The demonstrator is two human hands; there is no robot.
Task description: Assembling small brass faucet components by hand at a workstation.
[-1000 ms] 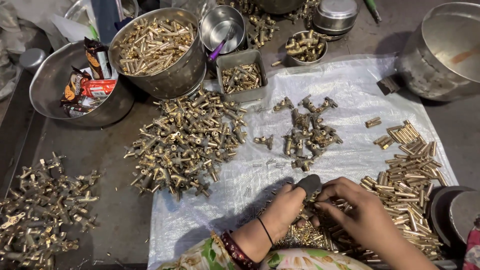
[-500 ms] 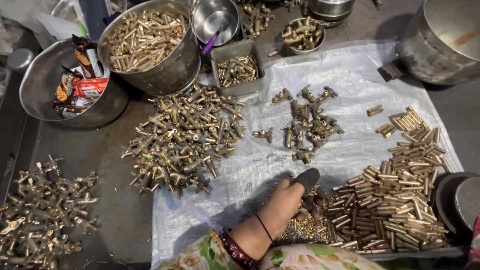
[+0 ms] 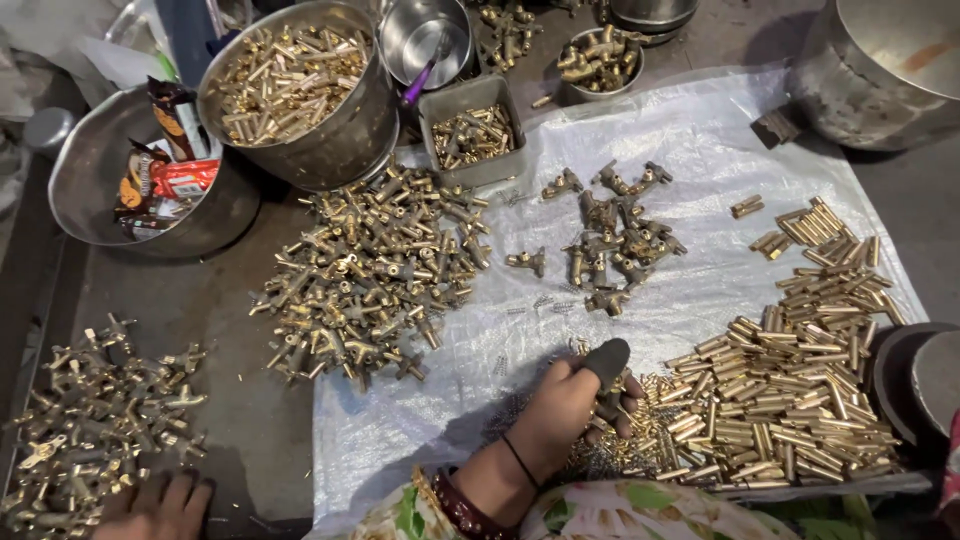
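Left hand, thumb capped in a dark cot, curled over small springs near the plastic sheet's front edge; grasp unclear. Steel pot and square tin full of brass fittings.

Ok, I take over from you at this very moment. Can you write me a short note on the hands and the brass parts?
Left hand: down on the small brass pieces at the near edge of the white sheet, fingers curled, with a dark cap on one finger. I cannot tell its grip.
Right hand: out of view.
Parts: brass tubes heaped right of the hand, a small cluster of fittings mid-sheet, and a big fittings pile at the left edge of the sheet.
Done or left: the heaps lie apart by kind; which are finished does not show.
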